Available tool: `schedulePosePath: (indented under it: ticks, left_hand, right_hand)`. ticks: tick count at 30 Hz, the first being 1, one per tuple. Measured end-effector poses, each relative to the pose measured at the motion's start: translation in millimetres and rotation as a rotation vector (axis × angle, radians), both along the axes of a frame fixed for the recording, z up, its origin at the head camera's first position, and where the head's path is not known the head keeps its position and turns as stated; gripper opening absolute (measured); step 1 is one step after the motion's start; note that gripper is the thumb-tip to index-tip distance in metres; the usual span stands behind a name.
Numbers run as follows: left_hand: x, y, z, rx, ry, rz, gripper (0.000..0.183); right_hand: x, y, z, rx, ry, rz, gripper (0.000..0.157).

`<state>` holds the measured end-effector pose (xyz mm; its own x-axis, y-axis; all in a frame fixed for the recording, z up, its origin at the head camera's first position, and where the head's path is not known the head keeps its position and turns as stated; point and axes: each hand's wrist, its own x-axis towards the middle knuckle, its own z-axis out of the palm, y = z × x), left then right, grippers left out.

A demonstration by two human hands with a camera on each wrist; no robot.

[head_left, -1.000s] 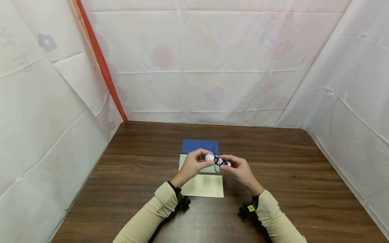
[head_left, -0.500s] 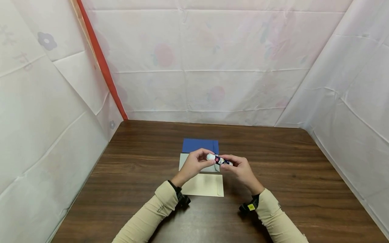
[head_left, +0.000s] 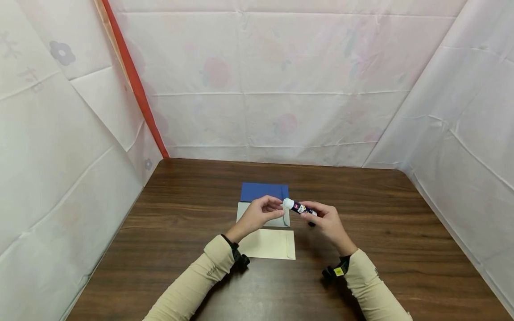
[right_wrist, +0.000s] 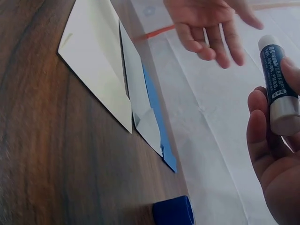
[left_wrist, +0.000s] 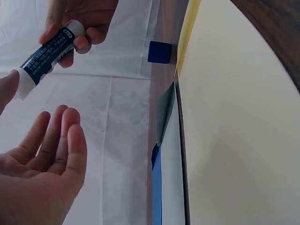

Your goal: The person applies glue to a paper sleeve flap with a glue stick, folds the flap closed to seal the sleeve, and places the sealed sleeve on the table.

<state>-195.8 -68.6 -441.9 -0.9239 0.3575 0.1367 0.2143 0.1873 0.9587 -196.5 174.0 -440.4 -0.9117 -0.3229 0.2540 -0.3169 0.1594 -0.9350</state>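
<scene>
My right hand (head_left: 329,225) holds a glue stick (head_left: 300,208) between thumb and fingers, its uncapped white end tilted up to the left. The glue stick's dark blue label with white print shows in the right wrist view. My left hand (head_left: 254,218) is just left of that white end, its fingers loosely bent and holding nothing. In the right wrist view a gap separates the left fingers (right_wrist: 225,42) from the glue stick. Beneath the hands lie a cream envelope (head_left: 267,245), a pale grey envelope (head_left: 275,222) and a blue envelope (head_left: 261,191), partly covered.
A dark blue cap (right_wrist: 172,211) stands on the brown wooden table (head_left: 381,232), right of the envelopes; the right hand mostly hides it in the head view. White patterned sheets (head_left: 305,80) surround the table at the back and sides. A red strip (head_left: 136,84) runs down the back left corner.
The left fingers have let go of the glue stick's white end. The right hand has drawn the glue stick a little to the right, and the left hand stays in nearly the same place.
</scene>
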Motion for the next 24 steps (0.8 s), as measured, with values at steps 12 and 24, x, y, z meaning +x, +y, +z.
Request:
schedulePosePath:
  ticks: [12,24]
  left_hand:
    - [-18.9,8.0,4.6,-0.238,0.015,0.007,0.025]
    - [-36.4,30.7,6.9,-0.355,0.029,-0.060,0.031]
  right_hand:
    - [-2.8,7.3,3.1,-0.021,-0.009,-0.110,0.031]
    - [-2.5,9.5,0.9,-0.100,-0.019,-0.134,0.030]
